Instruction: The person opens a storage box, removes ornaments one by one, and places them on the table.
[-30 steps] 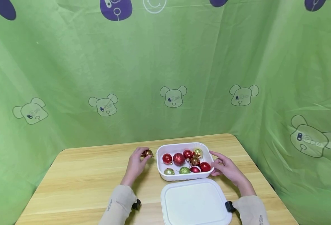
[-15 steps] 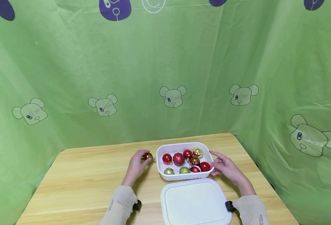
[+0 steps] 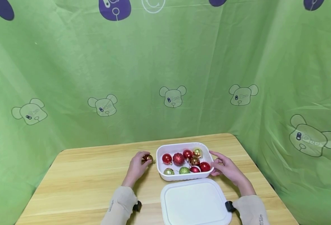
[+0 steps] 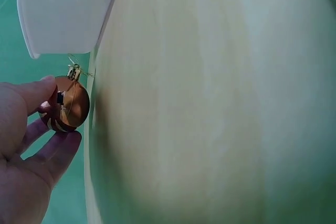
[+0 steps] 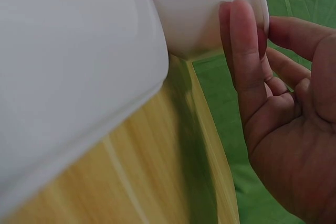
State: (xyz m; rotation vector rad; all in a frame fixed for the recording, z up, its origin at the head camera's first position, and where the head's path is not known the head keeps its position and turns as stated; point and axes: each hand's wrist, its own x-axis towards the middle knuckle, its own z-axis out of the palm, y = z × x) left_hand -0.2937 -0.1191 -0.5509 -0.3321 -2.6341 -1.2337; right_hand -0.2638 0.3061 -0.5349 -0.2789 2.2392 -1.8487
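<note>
A shiny brown-gold ball ornament [image 3: 148, 158] is pinched between the thumb and fingers of my left hand [image 3: 136, 168], just left of the white box [image 3: 179, 178]. In the left wrist view the ornament [image 4: 72, 103] has its gold cap and string toward the box [image 4: 68, 14], with the left hand [image 4: 26, 150] around its other side. Red, gold, brown and green ball ornaments lie in the box, among them a ridged red one [image 3: 178, 159]. My right hand [image 3: 228, 170] holds the box's right end; in the right wrist view the hand [image 5: 289, 108] has its fingers at the wall [image 5: 191, 19].
A white lid [image 3: 196, 203] lies flat on the wooden table [image 3: 78, 178], in front of the box. Green cloth [image 3: 137, 75] with printed bear heads hangs behind the table and at both sides.
My left hand and the ornament have moved slightly down in the head view, toward the table's front. The right hand and the box have stayed in place.
</note>
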